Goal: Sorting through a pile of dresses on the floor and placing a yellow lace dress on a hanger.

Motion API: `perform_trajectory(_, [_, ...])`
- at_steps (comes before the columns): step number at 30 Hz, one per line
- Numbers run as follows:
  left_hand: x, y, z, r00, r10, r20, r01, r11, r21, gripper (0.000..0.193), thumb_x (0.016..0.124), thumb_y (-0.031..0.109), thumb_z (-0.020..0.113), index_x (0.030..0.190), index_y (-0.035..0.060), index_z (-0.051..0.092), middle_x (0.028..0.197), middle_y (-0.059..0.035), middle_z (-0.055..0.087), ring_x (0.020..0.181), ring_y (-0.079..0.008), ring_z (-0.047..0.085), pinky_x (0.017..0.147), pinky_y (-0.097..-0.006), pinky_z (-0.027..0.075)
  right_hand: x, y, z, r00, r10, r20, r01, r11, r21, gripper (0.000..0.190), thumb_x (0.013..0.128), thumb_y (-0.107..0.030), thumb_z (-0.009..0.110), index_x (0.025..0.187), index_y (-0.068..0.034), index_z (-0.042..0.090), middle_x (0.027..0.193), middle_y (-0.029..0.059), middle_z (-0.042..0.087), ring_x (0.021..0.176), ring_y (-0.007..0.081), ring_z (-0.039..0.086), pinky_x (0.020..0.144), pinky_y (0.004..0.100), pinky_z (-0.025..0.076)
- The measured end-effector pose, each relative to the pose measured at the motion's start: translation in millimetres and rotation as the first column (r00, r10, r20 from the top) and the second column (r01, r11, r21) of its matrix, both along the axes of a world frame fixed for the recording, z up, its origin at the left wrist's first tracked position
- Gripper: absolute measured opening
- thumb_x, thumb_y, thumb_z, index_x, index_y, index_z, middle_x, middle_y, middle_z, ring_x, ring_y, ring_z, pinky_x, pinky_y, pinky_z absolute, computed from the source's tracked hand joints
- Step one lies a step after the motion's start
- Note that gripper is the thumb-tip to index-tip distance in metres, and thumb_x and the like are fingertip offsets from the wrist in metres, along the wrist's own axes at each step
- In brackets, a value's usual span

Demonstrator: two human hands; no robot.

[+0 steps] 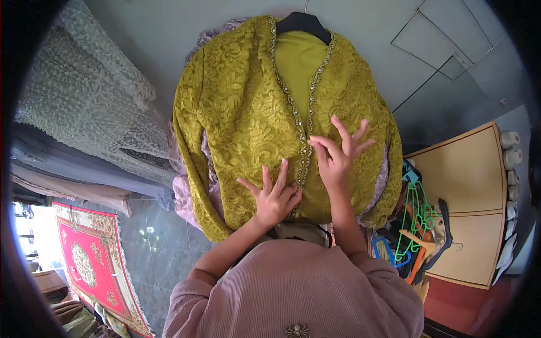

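A yellow-green lace jacket [253,105] with beaded front edges hangs on a black clothes hanger [305,24] against the wall. My right hand [340,158] is raised at the middle of the front, thumb and index finger pinching the beaded trim [312,99] where the two edges meet, other fingers spread. Lower and to the left, my left hand [275,198] has its thumb and a finger close together at the lower beaded edge, other fingers spread; whether cloth is between them cannot be told. Lilac fabric [186,198] shows behind the jacket.
Grey lace garments [97,93] hang at the left, above a tiled floor [169,253] with a red patterned rug [88,257]. At the right, green plastic hangers [416,219] and others crowd beside a wooden cabinet [460,177]. A wire rack [444,40] is on the wall.
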State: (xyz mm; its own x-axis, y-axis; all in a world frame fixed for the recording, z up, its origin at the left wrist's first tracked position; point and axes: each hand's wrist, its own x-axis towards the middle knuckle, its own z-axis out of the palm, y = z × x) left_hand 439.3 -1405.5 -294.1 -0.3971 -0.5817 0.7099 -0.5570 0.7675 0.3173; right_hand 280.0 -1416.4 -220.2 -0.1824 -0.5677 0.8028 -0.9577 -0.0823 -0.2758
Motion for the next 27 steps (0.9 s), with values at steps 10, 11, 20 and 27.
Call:
perform_trajectory(10, [-1, -7, 1, 1.0, -0.005, 0.024, 0.006, 0.999, -0.04, 0.022, 0.074, 0.035, 0.065, 0.065, 0.0161, 0.06, 0.137, -0.0038, 0.039, 0.135, -0.0349, 0.011, 0.089, -0.075, -0.011, -5, -17, 1, 1.0, 0.021, 0.0, -0.021, 0.999, -0.026, 0.006, 0.072, -0.022, 0.071, 0.073, -0.024, 0.065, 0.123, -0.0066, 0.051, 0.133, 0.0422, 0.013, 0.096, 0.0662, -0.015])
perform_trajectory(11, [0, -9, 3, 0.999, -0.007, 0.049, 0.011, 0.998, -0.068, 0.024, 0.073, 0.039, 0.066, 0.066, 0.0165, 0.061, 0.137, -0.0039, 0.039, 0.135, -0.035, 0.009, 0.089, -0.0748, -0.012, -5, -18, 1, 1.0, 0.021, -0.004, -0.021, 0.999, -0.026, 0.006, 0.072, -0.022, 0.071, 0.073, -0.023, 0.065, 0.123, -0.0063, 0.051, 0.133, 0.0422, 0.014, 0.096, 0.066, -0.015])
perform_trajectory(20, [-12, -62, 55, 0.989, 0.133, -0.059, -0.141, 0.977, -0.163, 0.049, 0.065, 0.056, 0.067, 0.095, 0.0177, 0.064, 0.143, -0.0176, 0.025, 0.135, -0.0394, -0.004, 0.093, -0.0671, -0.017, -11, -18, 7, 0.996, 0.077, 0.032, -0.079, 0.996, 0.039, 0.005, 0.071, -0.022, 0.071, 0.073, -0.025, 0.068, 0.125, -0.0064, 0.05, 0.133, 0.0406, 0.015, 0.097, 0.0669, -0.011])
perform_trajectory(27, [-28, -83, 71, 0.981, 0.187, 0.041, -0.191, 0.969, 0.156, 0.099, 0.057, 0.064, 0.066, 0.137, 0.0152, 0.032, 0.145, -0.0253, 0.004, 0.135, -0.0368, -0.011, 0.09, -0.0674, -0.018, -16, -18, 1, 0.999, 0.047, -0.014, -0.047, 0.998, 0.031, 0.005, 0.07, -0.022, 0.071, 0.072, -0.025, 0.067, 0.126, -0.0077, 0.049, 0.133, 0.0404, 0.014, 0.097, 0.0669, -0.011])
